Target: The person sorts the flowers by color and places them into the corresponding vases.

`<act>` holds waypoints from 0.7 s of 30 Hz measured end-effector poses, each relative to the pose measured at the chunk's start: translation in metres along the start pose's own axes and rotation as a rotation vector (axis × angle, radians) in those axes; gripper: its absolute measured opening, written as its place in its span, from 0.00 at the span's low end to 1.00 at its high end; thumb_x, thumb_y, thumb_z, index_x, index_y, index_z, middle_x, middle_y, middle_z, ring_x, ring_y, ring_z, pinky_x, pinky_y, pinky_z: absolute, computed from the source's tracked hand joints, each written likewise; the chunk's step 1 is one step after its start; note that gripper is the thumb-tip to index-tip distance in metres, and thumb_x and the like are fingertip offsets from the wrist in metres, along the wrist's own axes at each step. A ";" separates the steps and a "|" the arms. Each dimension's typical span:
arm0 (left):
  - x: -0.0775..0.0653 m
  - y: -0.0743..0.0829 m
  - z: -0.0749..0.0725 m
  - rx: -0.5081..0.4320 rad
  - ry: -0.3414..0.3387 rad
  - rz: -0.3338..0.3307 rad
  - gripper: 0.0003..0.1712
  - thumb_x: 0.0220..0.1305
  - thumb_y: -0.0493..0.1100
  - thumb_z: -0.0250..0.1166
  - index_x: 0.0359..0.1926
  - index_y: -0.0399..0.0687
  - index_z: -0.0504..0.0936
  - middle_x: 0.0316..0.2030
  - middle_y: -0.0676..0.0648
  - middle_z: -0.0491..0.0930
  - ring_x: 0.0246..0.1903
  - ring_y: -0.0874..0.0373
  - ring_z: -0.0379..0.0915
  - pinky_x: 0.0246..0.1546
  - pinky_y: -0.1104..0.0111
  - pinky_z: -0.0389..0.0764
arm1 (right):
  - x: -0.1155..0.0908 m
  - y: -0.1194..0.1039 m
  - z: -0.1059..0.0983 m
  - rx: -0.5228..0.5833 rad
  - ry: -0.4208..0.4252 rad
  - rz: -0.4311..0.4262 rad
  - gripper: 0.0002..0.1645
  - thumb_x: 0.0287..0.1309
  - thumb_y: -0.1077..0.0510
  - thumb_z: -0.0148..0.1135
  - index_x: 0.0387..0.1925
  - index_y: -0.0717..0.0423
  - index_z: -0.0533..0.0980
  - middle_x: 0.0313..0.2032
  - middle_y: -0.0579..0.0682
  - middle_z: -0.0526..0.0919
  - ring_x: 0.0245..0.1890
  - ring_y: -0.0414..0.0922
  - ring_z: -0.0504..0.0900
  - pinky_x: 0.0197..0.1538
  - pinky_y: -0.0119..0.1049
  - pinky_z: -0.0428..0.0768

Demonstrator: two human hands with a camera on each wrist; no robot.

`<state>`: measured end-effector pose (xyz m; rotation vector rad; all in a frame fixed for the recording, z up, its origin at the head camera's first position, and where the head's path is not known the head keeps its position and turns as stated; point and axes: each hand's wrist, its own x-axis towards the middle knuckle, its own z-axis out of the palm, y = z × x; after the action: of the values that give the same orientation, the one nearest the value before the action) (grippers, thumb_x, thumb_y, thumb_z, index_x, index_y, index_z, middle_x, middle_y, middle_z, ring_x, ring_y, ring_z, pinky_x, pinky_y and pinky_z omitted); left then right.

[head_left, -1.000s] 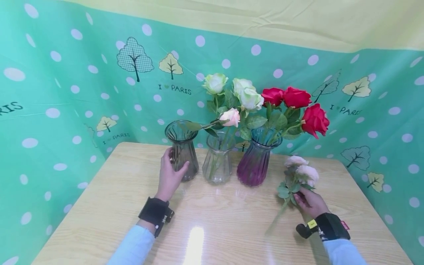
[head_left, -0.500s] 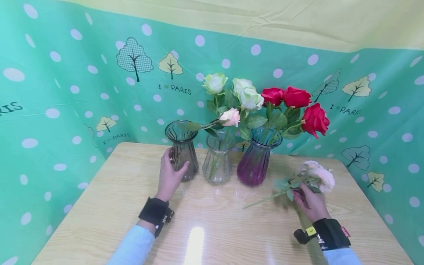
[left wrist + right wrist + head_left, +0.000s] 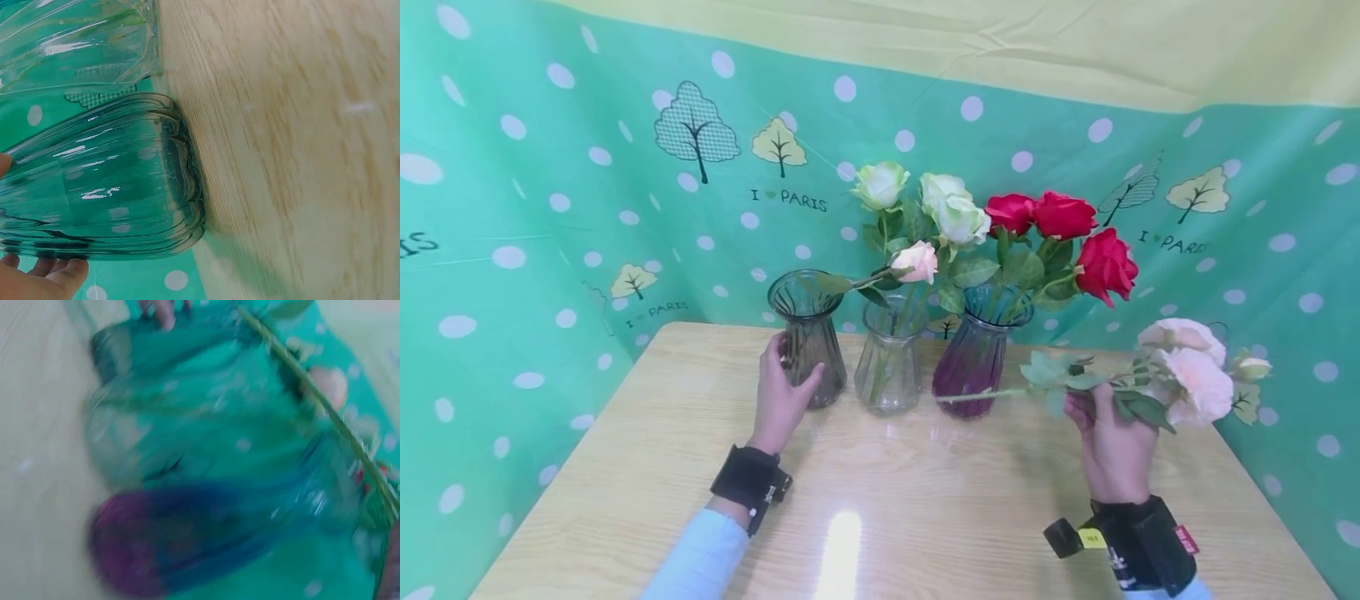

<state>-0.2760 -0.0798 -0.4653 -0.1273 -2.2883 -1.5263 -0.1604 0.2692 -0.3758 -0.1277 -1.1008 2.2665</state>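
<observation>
My left hand [image 3: 782,398] grips the lower body of a smoked-grey glass vase [image 3: 822,354], thumb in front and fingers round the far left side. The left wrist view shows this vase [image 3: 106,181] with its base on the wooden table. On the right, my right hand [image 3: 1116,446] pinches the stem of a spray of pale pink artificial flowers [image 3: 1198,385], held above the table. The blooms point right; the bare stem runs left and overlaps the purple vase [image 3: 973,362] in the head view. In the blurred right wrist view, the green stem [image 3: 312,394] slants across the vases.
A clear glass vase [image 3: 889,375] with white-green roses [image 3: 958,212] stands between the grey and purple vases. Red roses [image 3: 1105,267] fill the purple one. A light pink rose [image 3: 916,262] leans right from the grey vase. Behind the table [image 3: 925,500] hangs a green dotted curtain [image 3: 587,167].
My right hand has lifted the pink flower spray off the table area and turned it, blooms now to the right and stem pointing left. The left hand stays on the grey vase.
</observation>
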 end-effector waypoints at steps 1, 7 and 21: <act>0.000 0.000 0.000 0.003 -0.001 -0.003 0.47 0.57 0.47 0.66 0.70 0.44 0.49 0.63 0.36 0.59 0.61 0.43 0.61 0.63 0.50 0.67 | -0.003 -0.001 0.008 0.003 -0.007 -0.046 0.10 0.58 0.68 0.58 0.40 0.62 0.67 0.26 0.54 0.82 0.21 0.44 0.83 0.25 0.30 0.84; 0.001 -0.001 0.000 -0.002 0.000 -0.002 0.47 0.57 0.47 0.67 0.70 0.45 0.50 0.63 0.37 0.60 0.62 0.43 0.61 0.64 0.50 0.66 | -0.015 0.003 0.052 0.131 -0.143 -0.291 0.24 0.57 0.69 0.58 0.54 0.63 0.62 0.37 0.61 0.78 0.24 0.48 0.84 0.28 0.35 0.85; 0.002 -0.002 0.000 0.005 -0.010 -0.015 0.47 0.56 0.47 0.67 0.70 0.45 0.50 0.63 0.37 0.60 0.62 0.44 0.61 0.64 0.51 0.67 | -0.016 0.044 0.121 -0.160 -0.112 -0.574 0.16 0.59 0.67 0.57 0.48 0.66 0.65 0.37 0.55 0.76 0.28 0.46 0.82 0.31 0.41 0.85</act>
<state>-0.2784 -0.0808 -0.4659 -0.1168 -2.3049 -1.5310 -0.2091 0.1578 -0.3323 0.2286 -1.1931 1.6904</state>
